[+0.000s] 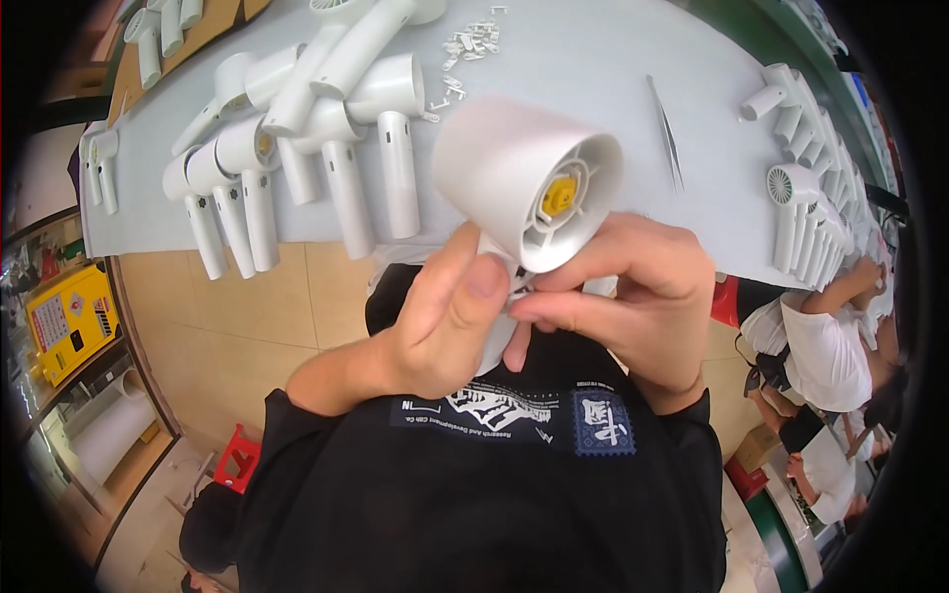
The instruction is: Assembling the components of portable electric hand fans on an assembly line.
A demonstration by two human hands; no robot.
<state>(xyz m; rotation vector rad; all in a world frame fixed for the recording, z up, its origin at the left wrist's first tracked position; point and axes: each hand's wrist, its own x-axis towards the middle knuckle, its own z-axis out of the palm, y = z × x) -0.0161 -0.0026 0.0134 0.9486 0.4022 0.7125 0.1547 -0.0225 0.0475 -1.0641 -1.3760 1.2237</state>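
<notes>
Above my lap, my left hand (445, 321) is wrapped round the handle of a white hair dryer housing (484, 163). Its wide barrel points up and toward the right, and a yellow core (560, 196) shows inside the ringed opening. My right hand (633, 296) comes in from the right, thumb and forefinger pinched at the top of the handle, just under the barrel. A small white part (521, 290) seems to be between those fingertips; its shape is mostly hidden. Small dark openings show in the handle there.
Several white housings (341, 188) lie on the grey table (583, 59) at left, some stacked. Small white plastic pieces (473, 42) are heaped at the back. Metal tweezers (667, 133) lie right of centre. More housings (816, 217) line the right end, where other people (830, 346) sit.
</notes>
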